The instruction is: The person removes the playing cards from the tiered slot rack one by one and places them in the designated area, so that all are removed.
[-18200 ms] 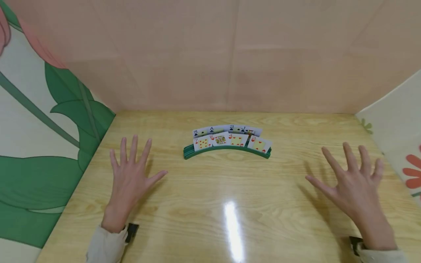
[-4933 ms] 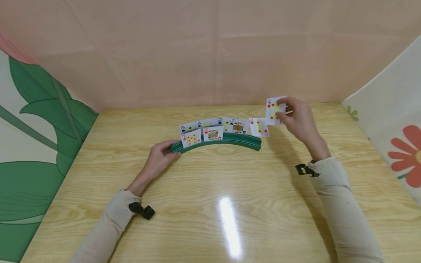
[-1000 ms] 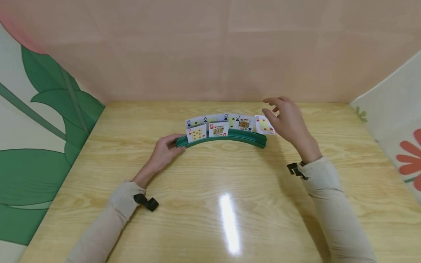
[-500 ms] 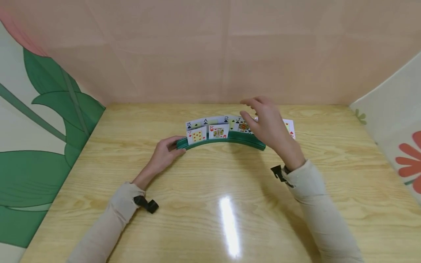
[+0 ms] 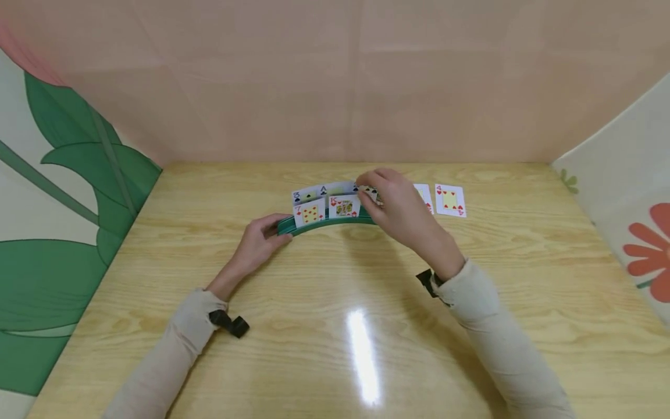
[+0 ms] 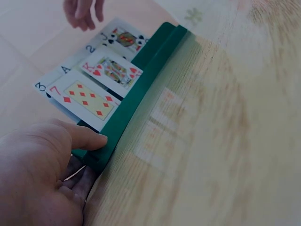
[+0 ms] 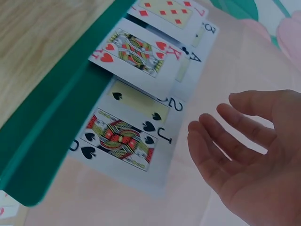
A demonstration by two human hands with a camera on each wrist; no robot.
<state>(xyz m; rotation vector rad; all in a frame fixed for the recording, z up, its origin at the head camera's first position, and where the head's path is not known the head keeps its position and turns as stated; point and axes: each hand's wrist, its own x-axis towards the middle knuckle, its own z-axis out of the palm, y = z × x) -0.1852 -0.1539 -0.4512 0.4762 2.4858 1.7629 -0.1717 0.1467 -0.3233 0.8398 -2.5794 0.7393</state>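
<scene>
My left hand [image 5: 256,244] grips the left end of a curved green playing card holder [image 5: 335,222], thumb along its front. In the holder's front row stand the seven of diamonds [image 6: 84,100] and the king of hearts [image 6: 113,70]. The row behind has several black cards, among them a two and the jack of spades [image 7: 122,139]. My right hand [image 5: 400,212] hovers by the top edges of the king and the jack with loosely bent fingers; the right wrist view shows it apart from the cards and holding nothing. In the head view it hides the holder's right end.
To the right of the holder, the four of hearts [image 5: 450,201] lies face up on the wooden table [image 5: 293,326]. Beside it the two of hearts [image 5: 426,195] is partly covered by my right hand. A pink backdrop [image 5: 262,87] rises behind the table.
Over the last second my right hand has moved left, from above the loose red cards to the holder. The four of hearts it pinched earlier now lies on the table. My left hand keeps its grip.
</scene>
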